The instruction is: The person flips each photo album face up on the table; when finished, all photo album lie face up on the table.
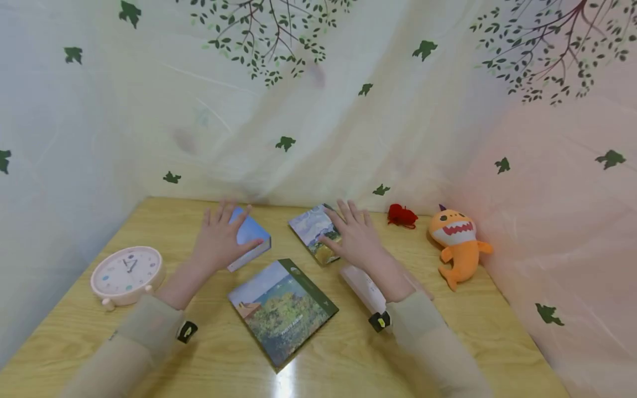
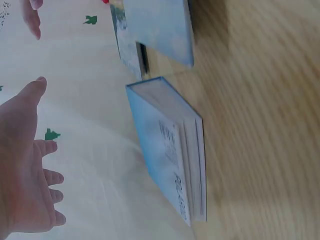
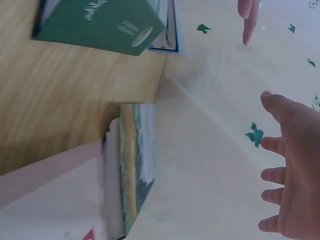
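Observation:
Both hands are raised over the table with fingers spread, holding nothing. My left hand point(image 1: 217, 237) overlaps a blue box-like book point(image 1: 255, 229) in the head view; in the left wrist view that book point(image 2: 160, 145) stands apart from the palm. My right hand point(image 1: 357, 235) overlaps the edge of a book with a painted landscape cover point(image 1: 313, 226). Under the right forearm lies a pale pink book point(image 1: 365, 284), partly hidden. Between the arms, nearest me, is a square book with a garden picture and dark green spine point(image 1: 283, 312).
A round pink alarm clock point(image 1: 128, 273) lies at the left of the wooden table point(image 1: 209, 354). On the right, an orange shark plush point(image 1: 459, 246) leans near the table's edge, with a red yarn bundle point(image 1: 401, 215) behind. A pale curtain point(image 1: 328, 116) hangs around the table.

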Available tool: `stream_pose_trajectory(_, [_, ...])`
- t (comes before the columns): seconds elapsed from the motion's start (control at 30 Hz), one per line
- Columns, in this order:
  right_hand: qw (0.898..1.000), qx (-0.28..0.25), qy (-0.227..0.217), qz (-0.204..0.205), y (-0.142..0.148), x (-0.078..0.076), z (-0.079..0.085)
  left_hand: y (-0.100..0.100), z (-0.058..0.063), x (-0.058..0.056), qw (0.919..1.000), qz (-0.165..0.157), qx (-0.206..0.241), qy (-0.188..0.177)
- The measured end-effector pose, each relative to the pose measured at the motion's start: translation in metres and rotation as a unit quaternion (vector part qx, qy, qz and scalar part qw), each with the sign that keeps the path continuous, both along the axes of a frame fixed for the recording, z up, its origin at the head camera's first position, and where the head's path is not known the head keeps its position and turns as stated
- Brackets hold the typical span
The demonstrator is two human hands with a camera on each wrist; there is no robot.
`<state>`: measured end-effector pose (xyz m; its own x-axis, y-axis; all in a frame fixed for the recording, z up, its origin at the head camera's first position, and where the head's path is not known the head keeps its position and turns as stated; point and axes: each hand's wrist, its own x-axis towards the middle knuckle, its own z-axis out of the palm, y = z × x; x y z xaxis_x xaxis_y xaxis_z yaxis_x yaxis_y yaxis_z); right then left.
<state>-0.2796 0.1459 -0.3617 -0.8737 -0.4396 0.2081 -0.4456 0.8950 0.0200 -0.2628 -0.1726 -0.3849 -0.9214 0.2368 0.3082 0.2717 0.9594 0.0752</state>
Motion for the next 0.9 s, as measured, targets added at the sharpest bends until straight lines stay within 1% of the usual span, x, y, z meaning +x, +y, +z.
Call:
stream_pose_trajectory(0.07, [1.000, 0.000, 0.000, 0.005, -0.006, -0.003, 0.005, -0.004, 0.002, -0.003, 1.0000, 0.002, -0.001, -0.001])
stream_pose_trajectory(0.23, [1.000, 0.010, -0.004, 0.025, -0.024, -0.011, 0.014, -0.014, 0.006, -0.011, 0.9998, 0.005, 0.020, -0.005])
stream_pose_trajectory(0.4, [0.998, 0.011, -0.014, 0.053, -0.045, -0.022, 0.012, -0.028, 0.004, -0.023, 0.9993, 0.011, 0.033, -0.011])
stream_pose_trajectory(0.5, [0.997, 0.021, -0.012, 0.067, -0.057, -0.029, 0.006, -0.037, 0.001, -0.030, 0.9992, 0.017, 0.030, -0.019])
stream_pose_trajectory(0.63, [0.996, 0.041, -0.007, 0.081, -0.073, -0.037, -0.004, -0.045, -0.004, -0.036, 0.9990, 0.021, 0.022, -0.032])
stream_pose_trajectory(0.77, [0.994, 0.035, -0.024, 0.103, -0.087, -0.044, -0.018, -0.050, -0.012, -0.042, 0.9988, 0.021, 0.007, -0.043])
stream_pose_trajectory(0.9, [0.990, 0.032, -0.043, 0.128, -0.098, -0.052, -0.037, -0.057, -0.025, -0.050, 0.9983, 0.022, -0.003, -0.053])
